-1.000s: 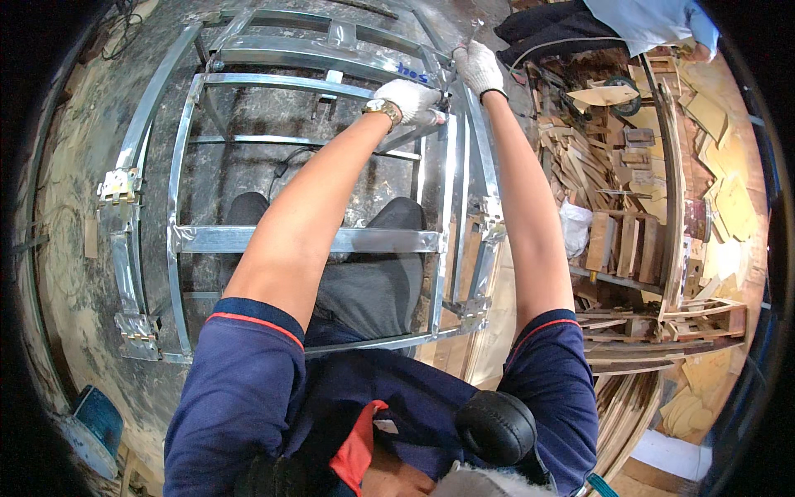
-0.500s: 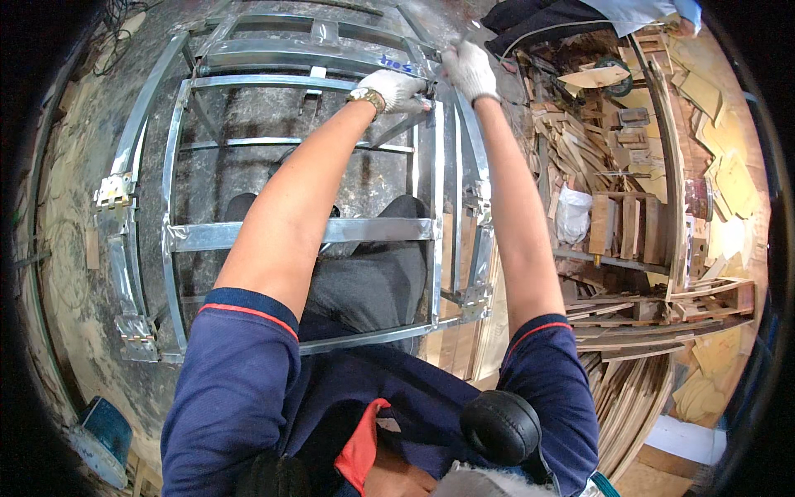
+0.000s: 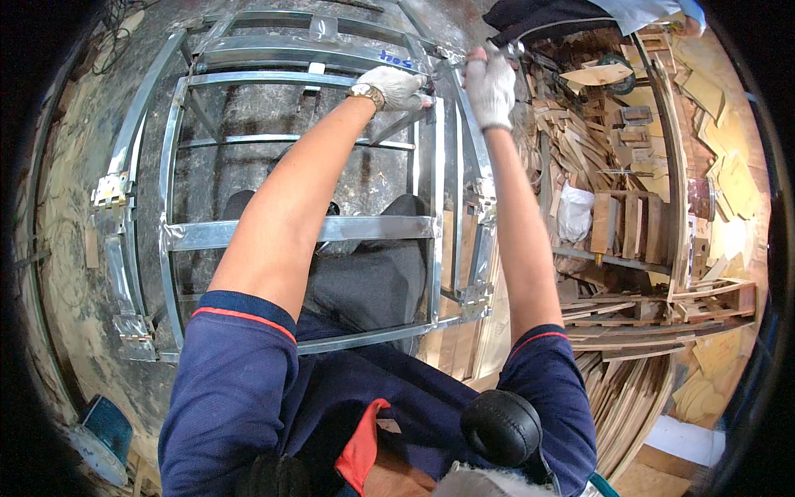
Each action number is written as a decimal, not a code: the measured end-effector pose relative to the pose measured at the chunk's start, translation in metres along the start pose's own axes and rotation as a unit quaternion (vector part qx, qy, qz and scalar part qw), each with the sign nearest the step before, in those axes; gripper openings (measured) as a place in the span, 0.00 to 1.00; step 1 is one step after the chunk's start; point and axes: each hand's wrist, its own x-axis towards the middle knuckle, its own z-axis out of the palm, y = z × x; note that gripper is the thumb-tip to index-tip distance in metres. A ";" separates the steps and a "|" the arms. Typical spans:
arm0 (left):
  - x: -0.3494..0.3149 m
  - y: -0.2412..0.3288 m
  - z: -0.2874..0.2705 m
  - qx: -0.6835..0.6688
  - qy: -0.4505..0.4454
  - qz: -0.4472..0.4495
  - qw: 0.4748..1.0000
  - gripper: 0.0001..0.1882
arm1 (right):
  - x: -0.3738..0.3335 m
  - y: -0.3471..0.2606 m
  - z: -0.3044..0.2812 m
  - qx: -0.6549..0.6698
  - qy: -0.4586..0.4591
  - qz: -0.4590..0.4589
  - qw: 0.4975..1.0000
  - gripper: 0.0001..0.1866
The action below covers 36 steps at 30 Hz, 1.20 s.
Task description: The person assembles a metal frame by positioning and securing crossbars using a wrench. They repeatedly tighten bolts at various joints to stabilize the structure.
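Observation:
A shiny metal frame of welded square tubing lies around my legs, with hinge-like brackets on its outer sides. At its far right corner, my left hand in a white work glove is closed on the tubing; the fingertips are partly hidden. My right hand, also gloved, is raised just right of that corner with its fingers curled. A grey tool seems to be in its grip, but its kind is too unclear to name. Blue handwriting marks the tube beyond my left hand.
Wood offcuts fill a rack on the right, along with a white plastic bag. Long wooden strips lie nearer me. Another person's dark-clothed leg is at the top right. A blue bin stands at the lower left.
My right hand has moved right and slightly nearer me, away from the frame's corner. My left hand stays at the corner, and the frame has barely shifted.

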 end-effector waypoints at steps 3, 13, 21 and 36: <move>-0.002 0.000 -0.002 0.001 0.013 0.029 0.999 0.31 | 0.041 0.008 0.020 -0.049 -0.050 -0.007 0.998 0.24; 0.000 -0.001 -0.001 0.019 0.008 0.042 0.999 0.26 | 0.047 -0.007 0.035 -0.040 -0.193 -0.053 0.979 0.24; 0.004 -0.007 0.009 0.036 0.038 0.068 0.996 0.23 | -0.086 -0.011 0.011 0.100 -0.031 0.054 0.993 0.11; -0.013 0.009 0.006 0.064 0.457 0.201 0.864 0.33 | -0.221 -0.059 -0.072 0.346 0.071 0.204 0.913 0.23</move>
